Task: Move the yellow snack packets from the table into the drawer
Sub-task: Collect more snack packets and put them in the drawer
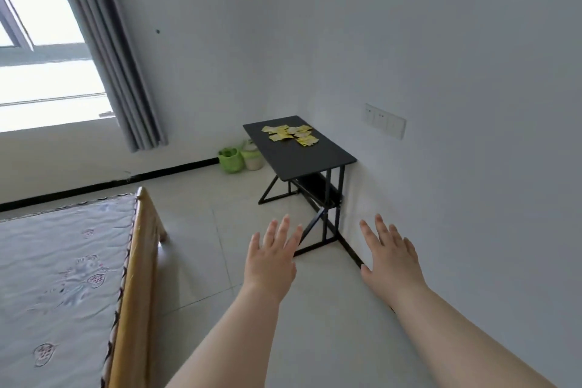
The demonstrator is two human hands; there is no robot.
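Note:
Several yellow snack packets (pixel 291 134) lie in a loose heap on the far part of a small black table (pixel 310 157) that stands in the room's corner against the right wall. A dark shelf or drawer (pixel 315 184) sits under the tabletop; I cannot tell which. My left hand (pixel 272 257) and my right hand (pixel 390 253) are stretched out in front of me, palms down, fingers spread and holding nothing. Both hands are well short of the table, over the tiled floor.
A bed with a wooden frame (pixel 138 261) and a plastic-wrapped mattress fills the left. Two green-and-white containers (pixel 241 157) stand on the floor left of the table. Grey curtains (pixel 116 66) hang by the window. A switch panel (pixel 384 120) is on the right wall.

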